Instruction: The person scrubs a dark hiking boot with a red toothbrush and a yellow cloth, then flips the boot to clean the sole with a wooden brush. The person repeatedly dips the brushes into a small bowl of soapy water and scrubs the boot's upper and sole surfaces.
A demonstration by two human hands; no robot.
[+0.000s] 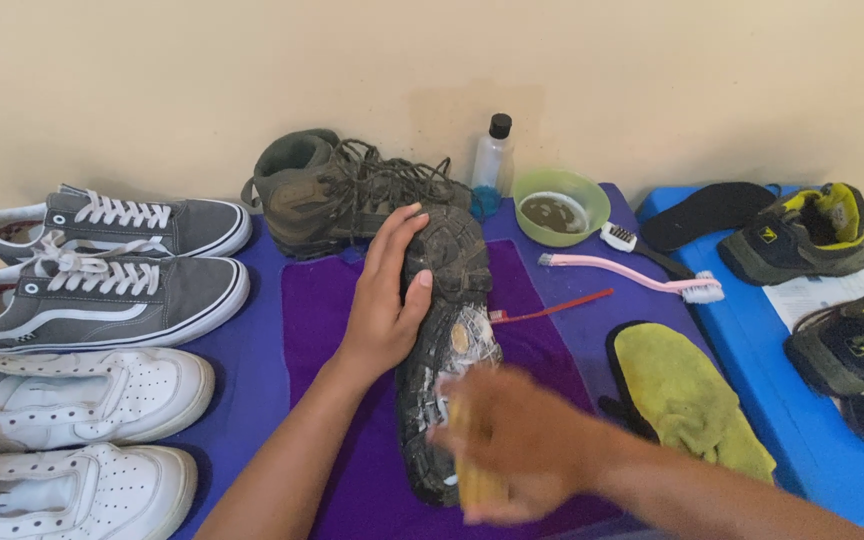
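A dirty boot lies sole up (449,300) on a purple cloth (324,300), its tread wet with soapy foam. My left hand (387,295) presses on the sole's left edge near the toe and steadies it. My right hand (512,445), blurred by motion, grips a yellowish wooden brush (477,485) against the heel end of the sole.
The matching olive boot (337,190) stands behind. Left: two grey sneakers (102,290) and two white sneakers (72,400). Behind and right: clear bottle (492,160), green bowl (559,207), pink brush (632,273), red toothbrush (552,308), yellow mitt (687,395), and dark shoes (802,235) on a blue surface.
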